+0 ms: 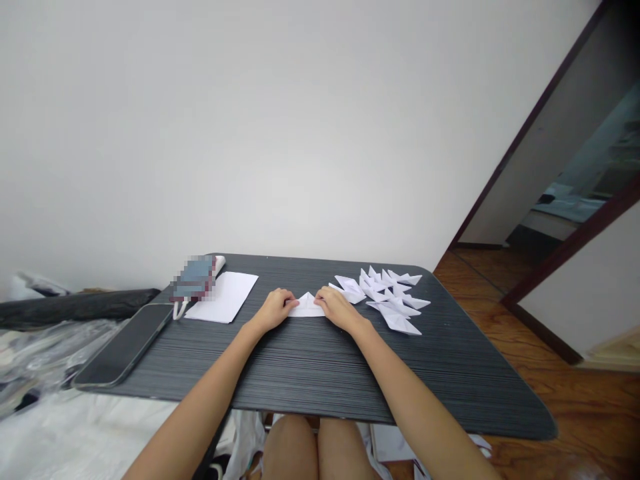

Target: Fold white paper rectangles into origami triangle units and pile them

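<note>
A small folded white paper piece (307, 307) lies flat on the dark striped table (310, 367), with a pointed top. My left hand (274, 309) pinches its left end and my right hand (338, 308) pinches its right end. Both hands rest on the tabletop, fingers curled on the paper. Just right of my right hand lies a cluster of several finished white paper boats (390, 297).
A stack of white paper sheets (223, 297) lies left of my hands, with a blurred blue object (194, 279) beside it. A black phone (125, 347) rests at the table's left edge. Wooden floor and a doorway are to the right.
</note>
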`<state>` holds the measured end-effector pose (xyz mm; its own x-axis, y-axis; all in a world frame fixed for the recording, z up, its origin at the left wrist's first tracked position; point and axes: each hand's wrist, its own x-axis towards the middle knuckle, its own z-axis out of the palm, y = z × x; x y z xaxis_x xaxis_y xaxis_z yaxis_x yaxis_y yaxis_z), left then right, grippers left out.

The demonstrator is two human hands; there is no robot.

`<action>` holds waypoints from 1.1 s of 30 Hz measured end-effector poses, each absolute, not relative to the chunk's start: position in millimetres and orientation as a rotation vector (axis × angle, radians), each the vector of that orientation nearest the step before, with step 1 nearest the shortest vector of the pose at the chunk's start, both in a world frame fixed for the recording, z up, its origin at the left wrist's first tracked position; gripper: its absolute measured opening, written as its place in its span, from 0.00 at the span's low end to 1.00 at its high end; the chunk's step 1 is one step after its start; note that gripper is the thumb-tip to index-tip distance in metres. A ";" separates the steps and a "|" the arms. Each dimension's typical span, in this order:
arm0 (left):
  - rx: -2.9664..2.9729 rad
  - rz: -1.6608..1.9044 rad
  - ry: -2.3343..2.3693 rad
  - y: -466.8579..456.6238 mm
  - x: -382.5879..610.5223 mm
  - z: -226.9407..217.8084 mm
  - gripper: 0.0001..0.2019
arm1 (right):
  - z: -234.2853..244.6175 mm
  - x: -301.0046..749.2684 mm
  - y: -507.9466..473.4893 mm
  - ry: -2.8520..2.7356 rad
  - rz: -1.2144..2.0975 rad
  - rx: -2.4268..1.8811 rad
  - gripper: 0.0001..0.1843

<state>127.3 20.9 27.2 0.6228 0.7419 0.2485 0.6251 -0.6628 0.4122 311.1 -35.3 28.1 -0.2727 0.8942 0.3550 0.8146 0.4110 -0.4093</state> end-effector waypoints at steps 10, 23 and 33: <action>2.652 0.468 1.435 7.6 134.0 25.5 0.09 | 24.0 307.1 -35.5 -2.148 0.031 -1.674 0.09; 2.884 0.436 1.388 -3.2 142.5 33.4 0.16 | 19.4 295.6 -34.8 -2.131 -0.003 -1.794 0.20; 2.883 0.491 1.599 -5.3 175.8 27.4 0.15 | 20.8 297.4 -35.4 -2.123 -0.049 -1.821 0.19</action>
